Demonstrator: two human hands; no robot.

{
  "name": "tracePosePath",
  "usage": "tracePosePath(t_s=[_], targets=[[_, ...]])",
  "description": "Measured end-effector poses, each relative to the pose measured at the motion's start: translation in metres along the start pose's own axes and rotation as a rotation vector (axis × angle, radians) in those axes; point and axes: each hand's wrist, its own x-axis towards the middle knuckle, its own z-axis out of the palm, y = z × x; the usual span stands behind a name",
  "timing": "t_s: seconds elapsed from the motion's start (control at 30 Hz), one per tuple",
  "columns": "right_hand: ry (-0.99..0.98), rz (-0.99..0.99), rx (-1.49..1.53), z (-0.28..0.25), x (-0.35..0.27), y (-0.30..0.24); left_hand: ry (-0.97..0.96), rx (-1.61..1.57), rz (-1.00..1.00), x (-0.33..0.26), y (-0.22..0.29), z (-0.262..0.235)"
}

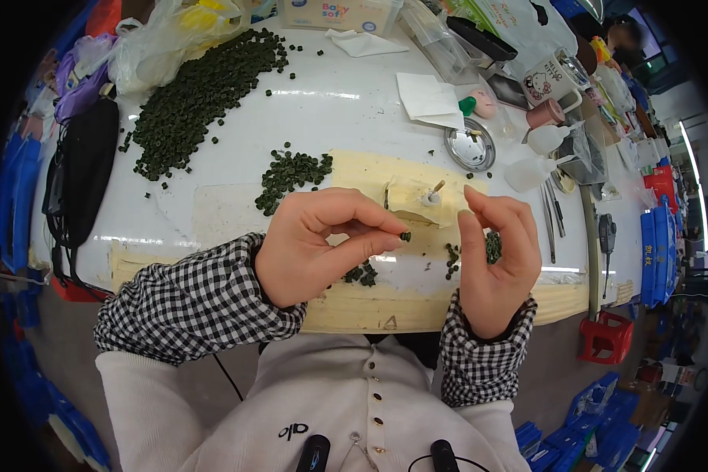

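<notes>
My left hand (pixel 318 244) pinches one small dark green cylindrical piece (pixel 405 235) between thumb and forefinger, above the table's front edge. My right hand (pixel 499 252) is raised beside it, palm turned inward and cupped, with several of the same green pieces (pixel 492 245) lying in it. A small heap of green pieces (pixel 291 175) lies just behind my left hand, and a much larger heap (pixel 197 98) spreads across the far left of the white table (pixel 346 118). A few more pieces (pixel 360 274) lie under my hands on a yellowish mat (pixel 370 169).
A small pot with a stick in it (pixel 431 197) stands behind my hands. A round metal lid (pixel 470 144), white squeeze bottles (pixel 531 171), tweezers (pixel 549 220) and a mug (pixel 551 79) sit at the right. Plastic bags (pixel 165 39) and a black bag (pixel 82 169) lie at the left.
</notes>
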Motion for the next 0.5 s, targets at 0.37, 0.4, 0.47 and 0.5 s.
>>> tracePosePath(t_s=[0.37, 0.4, 0.47, 0.5], targets=[[-0.167, -0.074, -0.115, 0.009, 0.025, 0.017, 0.0, 0.042, 0.02, 0.0, -0.001, 0.0], [-0.112, -0.055, -0.088, 0.008, 0.025, 0.014, -0.001, 0.042, 0.021, 0.0, -0.002, 0.0], [-0.001, -0.018, -0.034, 0.001, 0.024, -0.001, -0.003, 0.043, 0.023, 0.001, -0.003, -0.001], [0.045, -0.044, -0.064, -0.007, 0.024, -0.008, -0.001, 0.046, 0.024, 0.0, -0.003, -0.001]])
